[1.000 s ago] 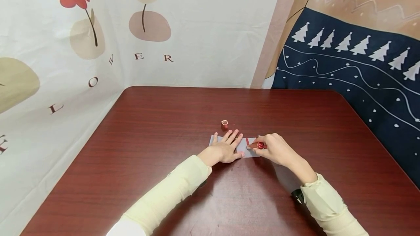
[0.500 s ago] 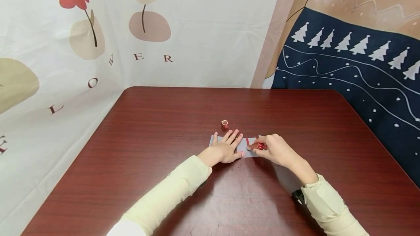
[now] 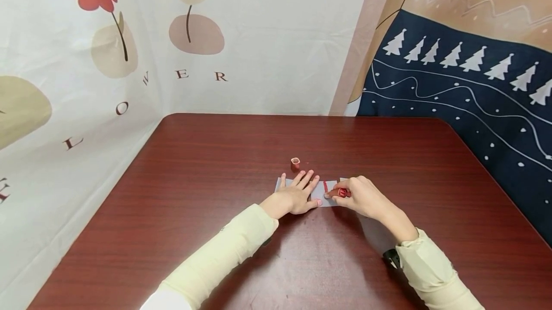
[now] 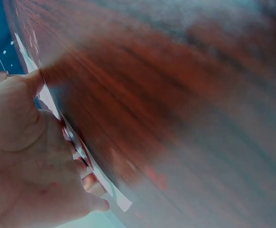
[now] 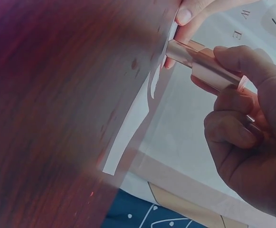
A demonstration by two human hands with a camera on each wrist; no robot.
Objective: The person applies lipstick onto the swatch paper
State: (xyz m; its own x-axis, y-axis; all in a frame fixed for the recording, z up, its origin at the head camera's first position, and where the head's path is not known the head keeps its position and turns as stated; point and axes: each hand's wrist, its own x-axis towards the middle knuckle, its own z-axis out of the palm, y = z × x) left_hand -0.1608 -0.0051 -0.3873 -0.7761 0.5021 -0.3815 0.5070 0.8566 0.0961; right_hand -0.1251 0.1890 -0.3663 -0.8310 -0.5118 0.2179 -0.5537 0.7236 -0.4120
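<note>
A small sheet of pale paper (image 3: 317,200) lies on the table. My left hand (image 3: 293,197) rests flat over its left part with fingers spread. My right hand (image 3: 364,197) pinches a lipstick (image 3: 340,192) between thumb and fingers, its tip at the paper. A short red stroke (image 3: 325,186) runs from the paper's far edge to that tip. In the right wrist view the lipstick's shiny rose-gold tube (image 5: 209,69) leans down to the paper (image 5: 128,128). The left wrist view has the left palm (image 4: 28,156) over the paper's edge.
Beyond the left fingertips a small reddish cap (image 3: 295,164) stands on the dark red wooden table (image 3: 224,156). White flower-print cloth (image 3: 276,61) hangs behind and at the left. A dark blue cloth with trees (image 3: 453,80) hangs at the right.
The lipstick tip has slid slightly toward me along the paper, and the red stroke has grown a little longer. The left hand stays in place.
</note>
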